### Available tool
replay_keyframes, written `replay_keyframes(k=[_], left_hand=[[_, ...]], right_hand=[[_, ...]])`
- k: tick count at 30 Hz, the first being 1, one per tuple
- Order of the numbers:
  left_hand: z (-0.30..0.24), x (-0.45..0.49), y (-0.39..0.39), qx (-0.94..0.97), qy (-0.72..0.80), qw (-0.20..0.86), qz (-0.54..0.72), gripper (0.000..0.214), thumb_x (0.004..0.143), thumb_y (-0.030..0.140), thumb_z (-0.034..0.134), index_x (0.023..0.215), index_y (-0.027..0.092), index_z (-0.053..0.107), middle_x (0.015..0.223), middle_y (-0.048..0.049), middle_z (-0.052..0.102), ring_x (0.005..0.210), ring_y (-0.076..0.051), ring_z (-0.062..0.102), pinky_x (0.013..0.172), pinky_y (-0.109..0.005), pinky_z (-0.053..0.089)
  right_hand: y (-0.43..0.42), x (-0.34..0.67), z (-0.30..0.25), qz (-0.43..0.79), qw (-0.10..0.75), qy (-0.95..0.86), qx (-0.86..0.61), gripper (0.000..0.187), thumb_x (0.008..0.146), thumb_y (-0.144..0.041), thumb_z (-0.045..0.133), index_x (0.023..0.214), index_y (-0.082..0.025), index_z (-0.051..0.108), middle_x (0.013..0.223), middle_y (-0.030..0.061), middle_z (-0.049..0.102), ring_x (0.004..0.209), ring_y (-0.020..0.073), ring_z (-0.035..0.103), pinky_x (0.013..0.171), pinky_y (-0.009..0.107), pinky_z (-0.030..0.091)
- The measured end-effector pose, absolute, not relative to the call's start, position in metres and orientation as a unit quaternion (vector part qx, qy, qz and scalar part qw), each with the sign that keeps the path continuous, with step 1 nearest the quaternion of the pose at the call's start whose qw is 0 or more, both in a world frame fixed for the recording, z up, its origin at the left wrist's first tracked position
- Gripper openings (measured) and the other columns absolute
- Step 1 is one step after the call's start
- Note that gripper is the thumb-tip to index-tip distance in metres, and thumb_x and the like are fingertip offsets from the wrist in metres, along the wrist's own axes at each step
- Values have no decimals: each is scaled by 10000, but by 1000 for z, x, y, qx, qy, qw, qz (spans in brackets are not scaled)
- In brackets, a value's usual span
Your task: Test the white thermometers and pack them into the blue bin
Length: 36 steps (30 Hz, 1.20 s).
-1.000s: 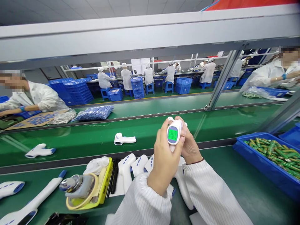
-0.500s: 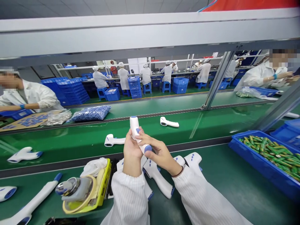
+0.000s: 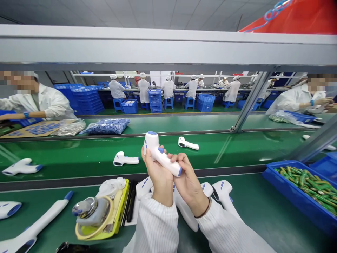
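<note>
A white infrared thermometer [image 3: 163, 159] with a blue trigger and blue end caps is held up in front of me. My left hand [image 3: 159, 175] wraps around its head and upper handle from below. The fingers of my right hand [image 3: 188, 181] close on the lower handle near its blue end cap. Beneath my wrists, several more white thermometers [image 3: 223, 191] lie on the green bench, partly hidden by my sleeves.
A yellow tray [image 3: 121, 211] with a pump bottle and tape roll sits at left. Blue bin [image 3: 273, 181] at right holds green-wrapped parts. Thermometers [image 3: 127, 160] lie on the green conveyor [image 3: 147, 168] ahead. Co-workers [image 3: 52, 102] sit across.
The thermometer has turned so its side and trigger show, its handle pointing to the lower right. My right hand has shifted from over the handle to beneath its lower end. The view has tilted.
</note>
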<state>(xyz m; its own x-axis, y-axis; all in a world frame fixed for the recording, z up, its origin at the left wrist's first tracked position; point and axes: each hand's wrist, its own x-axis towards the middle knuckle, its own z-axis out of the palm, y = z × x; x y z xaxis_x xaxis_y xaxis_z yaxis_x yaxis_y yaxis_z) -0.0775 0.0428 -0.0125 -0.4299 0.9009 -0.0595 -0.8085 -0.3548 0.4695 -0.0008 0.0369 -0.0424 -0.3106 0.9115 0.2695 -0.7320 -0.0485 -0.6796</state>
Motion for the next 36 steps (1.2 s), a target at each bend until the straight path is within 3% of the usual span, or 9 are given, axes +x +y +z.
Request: replay_keyframes(k=[4,6,10,15,20,25,28,31,36], left_hand=[[-8,-81,44,56,210,407,887,294,912,348,522,1198,313,466,886,25,638,705,-99,629,713,-232,499],[-7,-81,45,63,223,384,894,313,906,324,543,1210,305,474,1012,0,643,772,-102,642,766,-239,507],[-9,-83,50,88,260,376,885,366,904,367,539,1253,299,450,1169,-37,610,802,-115,656,791,-264,515],[-11,-84,52,89,254,391,880,374,909,379,539,1262,296,446,1267,-54,574,828,-117,663,800,-265,520],[-12,-80,54,88,228,395,886,383,883,361,587,1237,265,475,1142,-51,622,774,-123,656,732,-251,516],[-14,-69,55,90,212,413,881,384,860,348,620,1212,252,501,1064,-40,640,725,-124,656,686,-250,507],[-14,-60,54,99,216,430,871,390,847,356,636,1201,252,510,1002,-25,654,704,-117,650,686,-247,500],[-15,-50,52,116,226,442,860,403,833,377,653,1192,254,518,969,-18,662,696,-118,648,677,-244,491],[-21,-37,50,146,244,467,838,395,841,397,649,1194,266,527,993,-16,660,687,-107,641,679,-238,491]], right_hand=[[95,0,-49,610,450,-599,-258,260,864,-480,529,990,-255,499,1000,40,651,1057,211,621,986,428,487],[140,4,-54,549,390,-667,-318,311,845,-463,568,1034,-218,545,1044,78,653,1044,230,616,967,449,483],[217,22,-75,435,367,-711,-414,253,810,-324,700,984,-155,629,1180,134,595,1222,273,488,1087,474,351],[243,42,-110,366,351,-727,-464,261,939,-355,588,1128,-176,611,1197,81,592,1073,213,582,925,411,492],[230,44,-109,417,386,-682,-461,288,870,-347,658,1062,-146,583,907,27,610,788,155,595,753,345,519],[174,60,-63,488,466,-634,-379,554,692,-379,779,1157,-243,511,965,6,590,874,163,590,854,344,507],[131,77,-37,562,513,-578,-296,506,704,-398,806,1127,-265,563,924,-6,568,829,145,576,805,312,520],[101,92,-24,625,571,-489,-210,420,765,-533,743,1057,-249,642,833,8,574,692,131,537,629,268,500],[89,106,-18,635,619,-426,-181,523,722,-685,694,957,-218,715,746,16,577,622,123,526,548,242,480]])
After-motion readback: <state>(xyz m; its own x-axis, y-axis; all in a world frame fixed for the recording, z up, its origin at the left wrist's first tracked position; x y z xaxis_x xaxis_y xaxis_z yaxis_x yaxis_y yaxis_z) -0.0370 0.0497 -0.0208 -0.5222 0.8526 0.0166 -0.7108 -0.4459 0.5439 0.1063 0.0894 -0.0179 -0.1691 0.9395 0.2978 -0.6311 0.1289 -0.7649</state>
